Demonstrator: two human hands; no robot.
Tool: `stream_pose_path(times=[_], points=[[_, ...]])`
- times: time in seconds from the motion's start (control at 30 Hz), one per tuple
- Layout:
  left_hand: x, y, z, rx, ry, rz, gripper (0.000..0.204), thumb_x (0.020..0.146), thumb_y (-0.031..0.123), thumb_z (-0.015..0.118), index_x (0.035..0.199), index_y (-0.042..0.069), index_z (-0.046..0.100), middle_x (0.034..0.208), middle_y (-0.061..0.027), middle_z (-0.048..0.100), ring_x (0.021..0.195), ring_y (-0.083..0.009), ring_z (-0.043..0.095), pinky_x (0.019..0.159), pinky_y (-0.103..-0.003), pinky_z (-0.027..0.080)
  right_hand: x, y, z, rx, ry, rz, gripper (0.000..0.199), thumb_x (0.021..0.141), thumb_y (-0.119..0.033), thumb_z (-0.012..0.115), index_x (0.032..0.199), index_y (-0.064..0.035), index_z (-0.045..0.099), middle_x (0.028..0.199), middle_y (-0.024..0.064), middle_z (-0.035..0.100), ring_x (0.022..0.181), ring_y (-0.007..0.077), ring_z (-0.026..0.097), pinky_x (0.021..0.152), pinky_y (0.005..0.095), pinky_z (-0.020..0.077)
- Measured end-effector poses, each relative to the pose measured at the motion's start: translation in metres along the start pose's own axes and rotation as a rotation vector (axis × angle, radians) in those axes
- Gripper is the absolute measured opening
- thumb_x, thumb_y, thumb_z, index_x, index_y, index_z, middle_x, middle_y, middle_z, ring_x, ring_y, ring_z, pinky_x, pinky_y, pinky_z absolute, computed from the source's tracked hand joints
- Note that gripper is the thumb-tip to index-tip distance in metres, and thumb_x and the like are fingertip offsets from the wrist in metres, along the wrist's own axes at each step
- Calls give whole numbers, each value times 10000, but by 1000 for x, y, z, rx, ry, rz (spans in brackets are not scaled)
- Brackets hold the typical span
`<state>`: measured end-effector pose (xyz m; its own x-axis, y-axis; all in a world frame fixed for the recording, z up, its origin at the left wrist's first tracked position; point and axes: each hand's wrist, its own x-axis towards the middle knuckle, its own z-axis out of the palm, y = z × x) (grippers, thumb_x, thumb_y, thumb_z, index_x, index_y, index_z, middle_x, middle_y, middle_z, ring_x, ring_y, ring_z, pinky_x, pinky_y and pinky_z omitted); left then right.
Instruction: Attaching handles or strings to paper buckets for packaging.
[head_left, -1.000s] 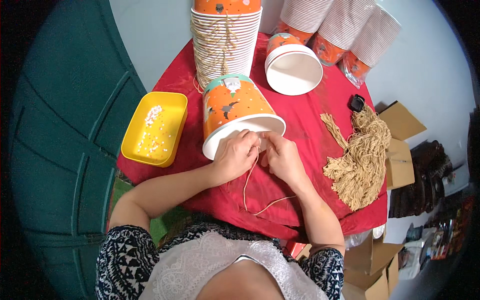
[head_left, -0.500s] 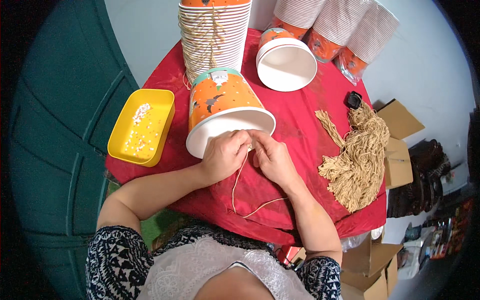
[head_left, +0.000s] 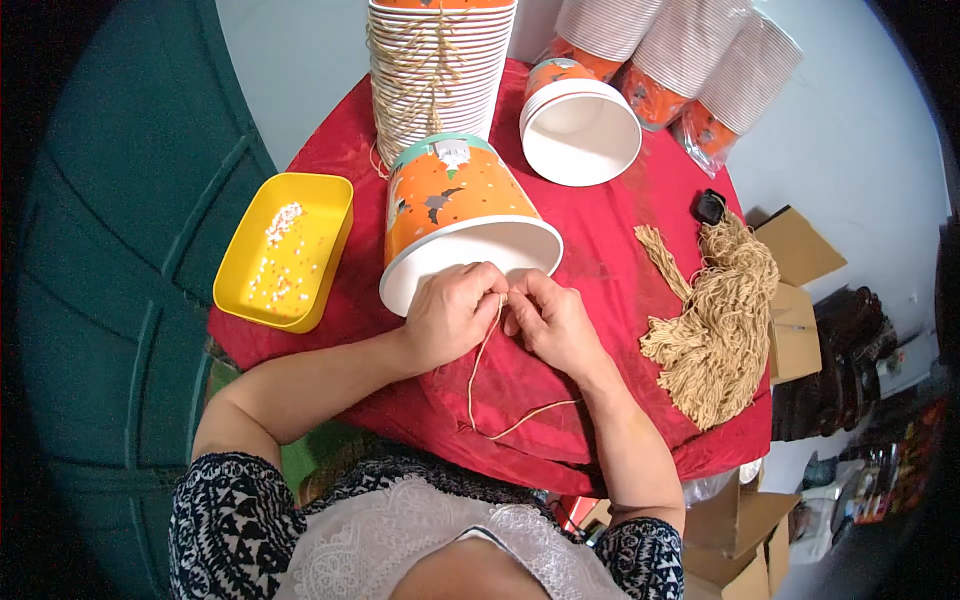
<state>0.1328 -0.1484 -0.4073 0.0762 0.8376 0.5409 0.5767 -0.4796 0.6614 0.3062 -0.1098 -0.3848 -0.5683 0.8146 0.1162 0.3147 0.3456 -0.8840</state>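
An orange paper bucket [head_left: 461, 194] with bat pictures and a white rim lies tilted on its side, its mouth toward me. Just in front of that rim, my left hand [head_left: 452, 318] is closed in a pinch on a thin tan string [head_left: 474, 372]. Fingertip to fingertip with it, my right hand [head_left: 556, 322] pinches the same string near its end. The string hangs from the fingers, loops down over the red cloth and runs under my right wrist. Whether it passes through the bucket's rim is hidden by my fingers.
On the red-clothed table [head_left: 610, 240], a yellow tray [head_left: 330, 262] of small white and orange pieces stands left. Behind are a tall bucket stack [head_left: 440, 70] with strings and more buckets [head_left: 584, 133]. A tan string bundle [head_left: 715, 330] lies right, a black object [head_left: 709, 207] at its top.
My right index finger, stretched across toward the left fingers before, is now drawn back into a pinch. Otherwise both hands stay at the bucket's rim, and the view has shifted slightly.
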Motion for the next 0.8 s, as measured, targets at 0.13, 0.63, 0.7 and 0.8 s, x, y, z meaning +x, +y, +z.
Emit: stream_pose_path(times=[0.13,0.63,0.7,0.8], points=[[0,1,-4,-98,-28,-79,32,857,-30,595,866,-6,577,758,-127,617,673,-216,631,605,-328,486,0,-5,-3,-27,-15,-22,78,928,-46,581,871,3,558,642,164,623,593,268,668,535,380,507],[6,-10,-2,50,15,-91,49,856,-33,545,810,-17,546,709,-143,603,639,-229,626,588,-348,487,-2,2,-13,-635,-135,-282,204,762,-68,616,960,-17,624,635,215,604,611,387,633,545,483,488],[7,-14,-1,56,12,-83,55,855,-29,556,803,-19,541,702,-139,597,627,-216,616,582,-349,483,-3,4,-11,-637,-124,-291,189,768,-72,617,949,-19,621,632,212,603,612,386,634,544,485,486],[8,-12,-5,19,-55,-119,87,862,-19,577,785,-19,535,688,-110,588,607,-169,589,559,-328,470,-2,6,-11,-644,-111,-275,156,781,-81,618,925,-22,614,626,206,604,612,386,634,545,489,485]])
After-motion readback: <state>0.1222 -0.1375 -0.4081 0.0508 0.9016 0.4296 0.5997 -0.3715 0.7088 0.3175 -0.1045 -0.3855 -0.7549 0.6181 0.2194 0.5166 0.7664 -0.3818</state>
